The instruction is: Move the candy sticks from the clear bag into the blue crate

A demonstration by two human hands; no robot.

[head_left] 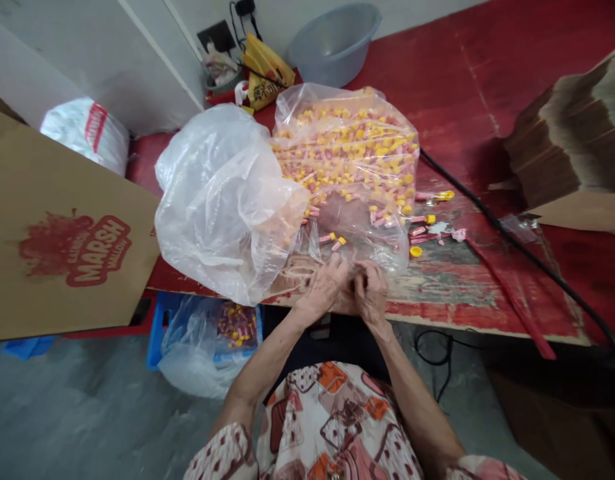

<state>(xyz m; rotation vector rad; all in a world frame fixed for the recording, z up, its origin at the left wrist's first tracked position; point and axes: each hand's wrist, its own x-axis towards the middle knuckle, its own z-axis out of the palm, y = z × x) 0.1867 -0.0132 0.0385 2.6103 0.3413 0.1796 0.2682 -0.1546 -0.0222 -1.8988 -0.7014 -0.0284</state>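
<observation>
At the table's front edge my left hand [328, 283] and my right hand [371, 288] are close together, fingers bent and closed. Whatever lies between the fingertips is too small or hidden to make out. Just beyond them spreads the mouth of a clear plastic bag [344, 143], filled with many small pink tubes with yellow caps. Two loose capped tubes [338, 244] lie right in front of my left fingers. To the left of the heap bulges a crumpled translucent plastic bag [222, 207].
On the right, more capped tubes [427, 219], a loose yellow cap [416, 252], a black cable [492, 217] and brown cardboard [572, 133]. A grey basin [334, 47] stands behind. Left is a printed carton [62, 233]; below the edge, a blue crate [157, 330] holds tubes.
</observation>
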